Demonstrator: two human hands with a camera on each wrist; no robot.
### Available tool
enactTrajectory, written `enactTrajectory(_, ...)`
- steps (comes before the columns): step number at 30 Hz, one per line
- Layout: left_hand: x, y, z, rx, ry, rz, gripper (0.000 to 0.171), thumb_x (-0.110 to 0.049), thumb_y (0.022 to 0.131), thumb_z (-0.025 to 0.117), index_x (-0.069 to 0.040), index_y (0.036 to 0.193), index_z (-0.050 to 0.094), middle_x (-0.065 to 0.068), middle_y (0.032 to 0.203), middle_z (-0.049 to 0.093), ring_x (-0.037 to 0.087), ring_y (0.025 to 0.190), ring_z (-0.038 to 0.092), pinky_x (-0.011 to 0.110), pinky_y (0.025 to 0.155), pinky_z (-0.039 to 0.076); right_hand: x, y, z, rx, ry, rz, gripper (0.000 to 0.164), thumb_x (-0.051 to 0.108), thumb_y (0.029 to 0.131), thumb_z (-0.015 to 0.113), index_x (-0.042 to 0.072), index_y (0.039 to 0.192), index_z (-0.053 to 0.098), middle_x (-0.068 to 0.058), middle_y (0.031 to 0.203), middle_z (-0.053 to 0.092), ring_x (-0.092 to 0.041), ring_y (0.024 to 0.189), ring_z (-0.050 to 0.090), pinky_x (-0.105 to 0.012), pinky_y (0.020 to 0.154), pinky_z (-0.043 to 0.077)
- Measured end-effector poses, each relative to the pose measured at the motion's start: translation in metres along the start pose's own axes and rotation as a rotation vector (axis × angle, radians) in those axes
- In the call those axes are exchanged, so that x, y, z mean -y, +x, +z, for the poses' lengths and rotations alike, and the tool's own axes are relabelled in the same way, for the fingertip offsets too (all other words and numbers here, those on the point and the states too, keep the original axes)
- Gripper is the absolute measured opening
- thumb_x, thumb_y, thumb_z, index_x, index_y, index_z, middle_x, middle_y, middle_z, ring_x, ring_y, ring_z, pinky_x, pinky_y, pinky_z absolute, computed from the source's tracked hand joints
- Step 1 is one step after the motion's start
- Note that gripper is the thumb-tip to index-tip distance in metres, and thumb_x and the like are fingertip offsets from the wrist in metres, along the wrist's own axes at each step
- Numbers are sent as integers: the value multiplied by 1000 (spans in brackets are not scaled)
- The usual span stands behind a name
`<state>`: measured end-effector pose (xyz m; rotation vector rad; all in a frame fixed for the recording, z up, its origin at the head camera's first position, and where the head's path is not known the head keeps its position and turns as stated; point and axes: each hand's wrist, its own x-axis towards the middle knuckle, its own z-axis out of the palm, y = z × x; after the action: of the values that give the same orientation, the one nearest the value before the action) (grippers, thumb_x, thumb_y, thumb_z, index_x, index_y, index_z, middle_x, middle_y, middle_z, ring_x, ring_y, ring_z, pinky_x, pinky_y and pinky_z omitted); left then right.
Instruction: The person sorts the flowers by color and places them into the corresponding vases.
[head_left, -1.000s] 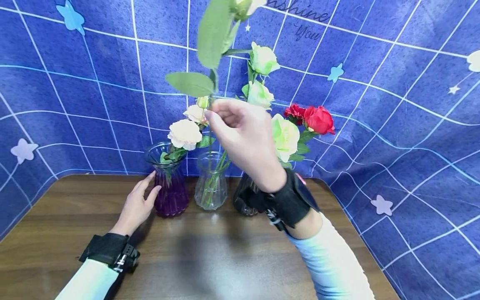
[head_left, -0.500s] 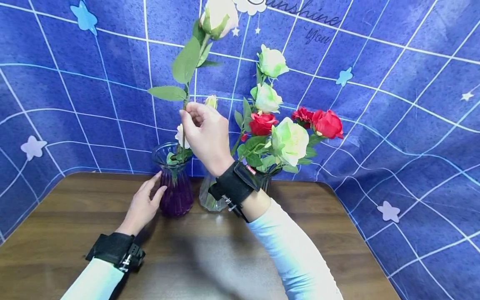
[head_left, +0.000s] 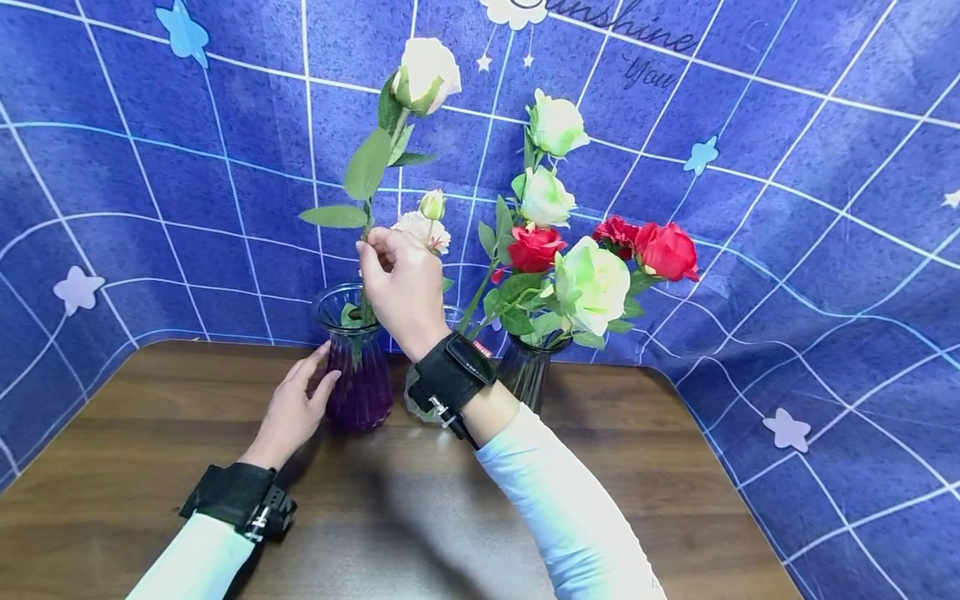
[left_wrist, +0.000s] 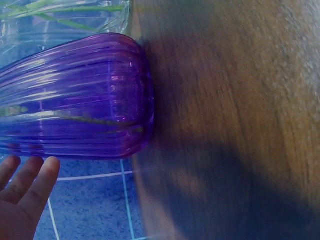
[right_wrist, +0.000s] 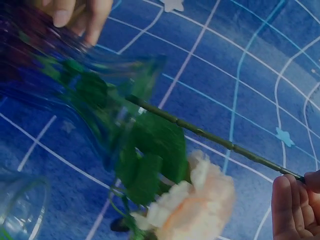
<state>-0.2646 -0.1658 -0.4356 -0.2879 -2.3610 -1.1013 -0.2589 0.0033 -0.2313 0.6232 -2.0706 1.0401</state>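
My right hand (head_left: 405, 287) pinches the stem (right_wrist: 205, 132) of a tall white rose (head_left: 429, 75), bloom up, above the purple glass vase (head_left: 360, 383). In the right wrist view the stem's lower end lies at the vase's flared mouth; whether it is inside the rim I cannot tell. My left hand (head_left: 292, 408) is at the vase's left side, fingers extended, and their tips (left_wrist: 50, 165) come up to the glass in the left wrist view. A pale pink flower (right_wrist: 200, 200) with green leaves stands in this vase, partly hidden behind my right hand in the head view.
Right of the purple vase stands a clear glass vase (head_left: 422, 404), mostly hidden by my right wrist. Beyond it, a dark grey vase (head_left: 525, 375) bears green-white roses (head_left: 592, 286) and red flowers (head_left: 666, 252). A blue patterned cloth (head_left: 247, 192) hangs behind the wooden table (head_left: 600, 500).
My right hand has carried the white rose leftward to above the purple vase, then lowered it. The left hand has stayed at the vase's side. The head view has shifted slightly.
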Motion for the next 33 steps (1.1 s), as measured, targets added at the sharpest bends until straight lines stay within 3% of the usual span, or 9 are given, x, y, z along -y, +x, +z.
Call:
enactTrajectory(7, 0, -1, 1, -14, -5, 1, 48, -17, 95, 54, -8, 140, 42, 23, 119, 56, 36, 105, 58, 46, 84, 43, -10, -11, 16, 51, -85, 39, 12, 16, 88, 61, 10, 80, 68, 2, 73, 66, -5, 65, 58, -10, 60, 40)
enactTrajectory(12, 1, -2, 2, -14, -6, 0, 48, -17, 95, 54, -9, 141, 41, 23, 119, 56, 36, 104, 58, 47, 83, 44, -20, -21, 27, 129, -78, 104, 16, 16, 89, 60, 11, 75, 67, 3, 67, 63, -5, 59, 51, -11, 55, 35)
enactTrajectory(18, -2, -2, 2, -5, -25, 1, 48, -15, 95, 53, -9, 141, 41, 25, 123, 54, 38, 104, 57, 51, 81, 46, -26, -33, 33, 194, -126, 151, 14, 17, 89, 60, 12, 82, 72, 2, 72, 67, -7, 62, 58, -15, 54, 38)
enactTrajectory(23, -3, -3, 2, 8, -18, -26, 48, -17, 96, 52, -10, 142, 40, 24, 122, 54, 36, 103, 58, 50, 80, 47, -30, -40, 37, 262, -231, 165, 13, 18, 88, 61, 14, 84, 73, 5, 72, 68, -8, 64, 58, -17, 55, 39)
enactTrajectory(26, -2, -3, 2, 21, -12, -35, 49, -18, 96, 52, -10, 142, 39, 24, 122, 54, 37, 102, 58, 50, 80, 47, -31, -44, 38, 257, -244, 200, 12, 21, 86, 64, 13, 85, 73, 4, 72, 68, -9, 65, 60, -18, 55, 41)
enactTrajectory(33, 1, -2, 0, 10, -19, -18, 49, -20, 96, 52, -11, 143, 39, 22, 122, 55, 35, 105, 58, 48, 80, 48, -30, -47, 35, 142, -158, 209, 20, 29, 83, 69, 11, 90, 73, 2, 74, 67, -10, 70, 62, -19, 62, 47)
